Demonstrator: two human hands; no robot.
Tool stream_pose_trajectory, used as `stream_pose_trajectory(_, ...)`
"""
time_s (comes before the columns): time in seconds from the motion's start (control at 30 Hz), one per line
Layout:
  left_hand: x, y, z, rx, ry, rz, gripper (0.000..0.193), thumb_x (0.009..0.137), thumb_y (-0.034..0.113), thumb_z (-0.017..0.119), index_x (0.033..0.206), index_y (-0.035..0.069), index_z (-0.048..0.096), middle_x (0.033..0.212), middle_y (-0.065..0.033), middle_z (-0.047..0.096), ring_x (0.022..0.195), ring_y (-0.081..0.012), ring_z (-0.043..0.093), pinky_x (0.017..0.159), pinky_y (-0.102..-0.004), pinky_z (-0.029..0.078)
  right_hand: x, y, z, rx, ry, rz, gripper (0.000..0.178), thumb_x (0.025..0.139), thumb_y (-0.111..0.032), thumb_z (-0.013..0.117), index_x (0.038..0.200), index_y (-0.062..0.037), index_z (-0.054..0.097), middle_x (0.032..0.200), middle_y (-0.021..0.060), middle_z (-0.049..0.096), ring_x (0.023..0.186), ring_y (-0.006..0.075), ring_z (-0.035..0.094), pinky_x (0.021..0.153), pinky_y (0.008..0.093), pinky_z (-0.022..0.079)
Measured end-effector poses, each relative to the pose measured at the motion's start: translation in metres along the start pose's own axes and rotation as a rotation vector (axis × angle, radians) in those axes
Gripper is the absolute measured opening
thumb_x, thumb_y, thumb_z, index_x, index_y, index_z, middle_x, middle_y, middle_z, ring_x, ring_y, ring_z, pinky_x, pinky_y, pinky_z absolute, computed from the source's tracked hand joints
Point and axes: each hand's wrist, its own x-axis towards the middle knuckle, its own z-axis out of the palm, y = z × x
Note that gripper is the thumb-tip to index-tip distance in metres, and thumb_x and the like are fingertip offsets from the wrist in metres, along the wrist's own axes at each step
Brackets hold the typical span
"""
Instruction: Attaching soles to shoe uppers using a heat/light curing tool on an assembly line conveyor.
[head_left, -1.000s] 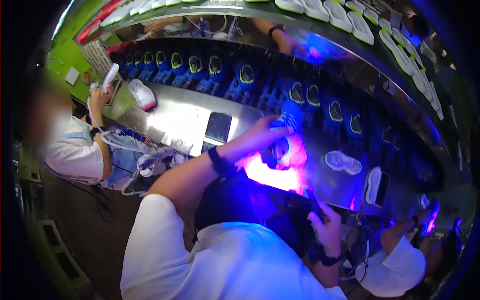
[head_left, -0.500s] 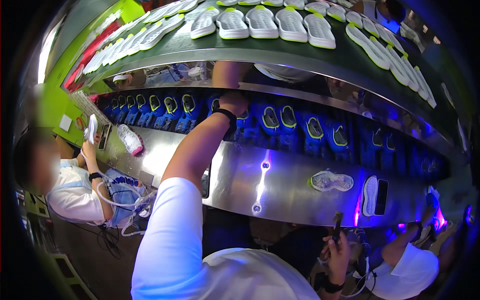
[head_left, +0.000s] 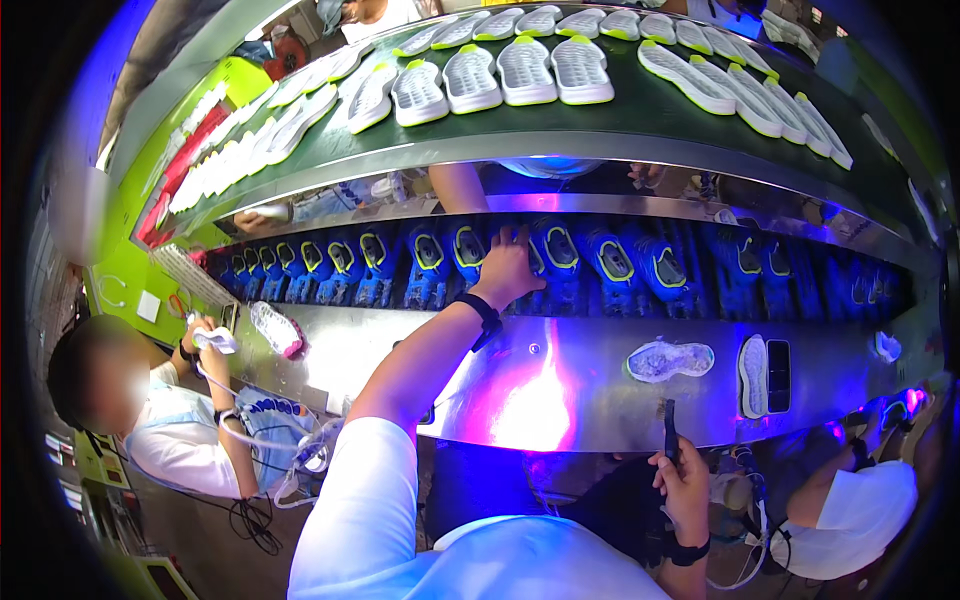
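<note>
Probably the blue shoe (head_left: pixel 538 263) under the left hand (head_left: pixel 507 271) is light, its upper soft and giving, not fragile and not very slippery; the grey inside its collar could be a form, which would make it firmer and heavier. It sits in the row (head_left: pixel 428 285) along the bench's (head_left: pixel 620 415) far side. A hold across the collar and the front below it seems surest. The left fingers lie over it, somewhat parted; whether they grip it, I cannot tell. By the bench's near edge, the right hand (head_left: pixel 687 490) pinches a brush (head_left: pixel 670 432), bristles up.

A second ago the left hand had a blue shoe over the bench. Half a second ago it was at the row, nearer the bench's left end; the collar it half covered then shows clear now. The brush stays in the right hand, and the sole (head_left: pixel 670 362) and phone (head_left: pixel 778 376) lie on the bench as before.
</note>
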Motion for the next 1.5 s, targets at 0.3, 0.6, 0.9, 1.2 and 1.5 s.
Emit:
stream_pose_trajectory(0.3, 0.044, 0.056, 0.007, 0.149, -0.151, 0.061, 0.097, 0.055, 0.048, 0.091, 0.13, -0.002, 0.055, 0.132, -0.0259, 0.056, 0.123, -0.0433, 0.054, 0.104, -0.048, 0.047, -0.022, 0.021, -0.031, -0.007, 0.058, 0.039, 0.038, 0.098, -0.004, 0.062, 0.135, 0.0003, 0.056, 0.094, 0.006, 0.07, 0.065, 0.0082, 0.058, 0.06, 0.0242, 0.048)
stream_pose_trajectory(0.6, -0.137, 0.119, -0.063, 0.121, -0.244, 0.399, 0.103, 0.058, 0.033, 0.091, 0.143, 0.001, 0.043, 0.135, -0.0253, 0.048, 0.123, -0.0447, 0.054, 0.092, -0.0499, 0.057, -0.025, 0.05, -0.043, -0.039, 0.144, -0.028, 0.044, 0.097, -0.012, 0.07, 0.136, 0.0018, 0.058, 0.088, 0.0063, 0.069, 0.065, 0.0095, 0.062, 0.06, 0.0265, 0.052)
stream_pose_trajectory(0.9, -0.204, 0.128, -0.054, 0.138, -0.38, 0.105, 0.09, 0.069, 0.053, 0.084, 0.136, 0.002, 0.053, 0.095, -0.0177, 0.07, 0.074, -0.0332, 0.071, 0.066, -0.045, 0.059, -0.015, -0.001, -0.025, -0.045, 0.055, -0.201, 0.048, 0.097, -0.012, 0.068, 0.142, -0.0039, 0.056, 0.103, 0.0078, 0.07, 0.074, 0.0086, 0.063, 0.067, 0.0265, 0.052)
stream_pose_trajectory(1.2, -0.26, 0.136, -0.088, -0.903, 0.103, 0.253, 0.07, 0.073, 0.015, 0.091, 0.13, -0.004, 0.056, 0.117, -0.014, 0.068, 0.11, -0.0223, 0.067, 0.089, -0.0358, 0.057, -0.062, -0.013, -0.023, 0.019, 0.031, -0.169, 0.047, 0.099, -0.007, 0.063, 0.145, -0.0017, 0.054, 0.09, 0.0014, 0.07, 0.069, 0.0045, 0.055, 0.064, 0.0203, 0.046)
stream_pose_trajectory(1.5, -0.277, 0.142, -0.121, -0.537, 0.42, 0.82, 0.04, 0.083, 0.016, 0.072, 0.123, 0.012, 0.071, 0.122, -0.016, 0.067, 0.119, -0.0394, 0.065, 0.101, -0.0512, 0.056, -0.052, -0.065, 0.004, -0.302, -0.106, -0.371, 0.046, 0.092, -0.005, 0.069, 0.137, -0.0007, 0.06, 0.107, 0.0154, 0.075, 0.095, 0.0171, 0.07, 0.088, 0.0308, 0.052)
